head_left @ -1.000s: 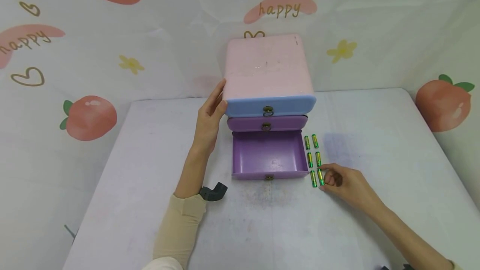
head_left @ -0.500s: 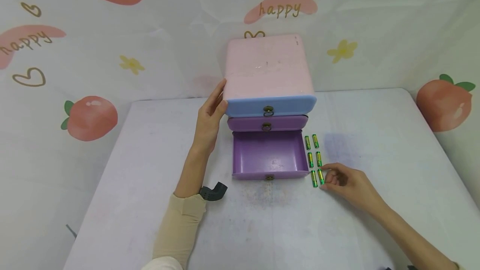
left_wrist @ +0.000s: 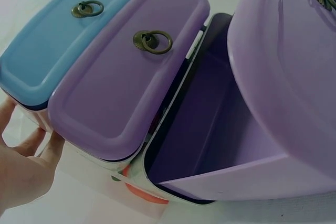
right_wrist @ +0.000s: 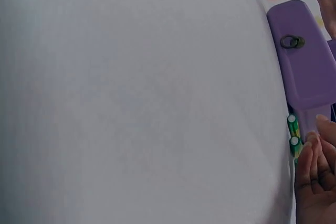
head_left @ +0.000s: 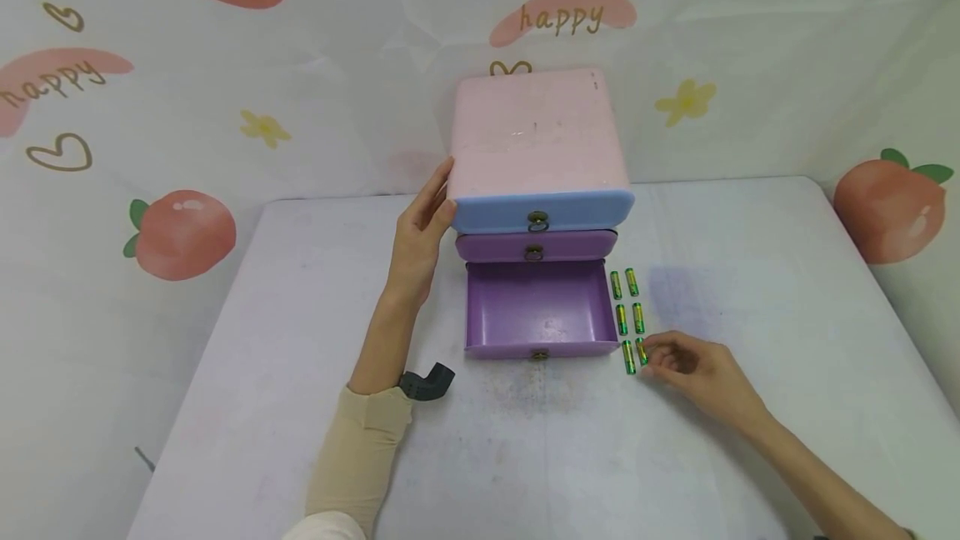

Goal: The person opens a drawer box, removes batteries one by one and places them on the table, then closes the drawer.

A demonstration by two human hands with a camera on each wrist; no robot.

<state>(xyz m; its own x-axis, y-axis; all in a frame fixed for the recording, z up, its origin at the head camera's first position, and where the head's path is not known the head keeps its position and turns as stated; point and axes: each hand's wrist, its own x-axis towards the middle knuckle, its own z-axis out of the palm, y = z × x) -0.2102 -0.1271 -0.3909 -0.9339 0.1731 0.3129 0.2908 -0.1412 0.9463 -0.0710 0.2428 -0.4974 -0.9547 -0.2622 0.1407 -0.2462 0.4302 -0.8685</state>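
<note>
A small pink drawer cabinet (head_left: pixel 536 132) stands on the table, with a blue top drawer front (head_left: pixel 495 213) and a purple middle drawer front (head_left: pixel 495 247). Its purple bottom drawer (head_left: pixel 540 351) is pulled out, bare inside. My left hand (head_left: pixel 416 248) rests against the cabinet's left side, fingers extended, thumb near the front corner. Several green batteries (head_left: pixel 622 319) lie in two columns right of the drawer. At the nearest battery of the right column (head_left: pixel 642 350), my right hand (head_left: pixel 697 369) pinches with thumb and index finger, partly covering it. The right wrist view hides that battery.
A white-covered table (head_left: pixel 540 457) lies under everything, and a printed cloth (head_left: pixel 360 65) hangs behind it. Ring pulls (left_wrist: pixel 152 41) stick out from the drawer fronts. A black wrist mount (head_left: pixel 427 383) juts from the left forearm.
My right thumb and index finger have drawn slightly inward on the nearest right-column battery, covering more of it. The left hand and the cabinet stay put.
</note>
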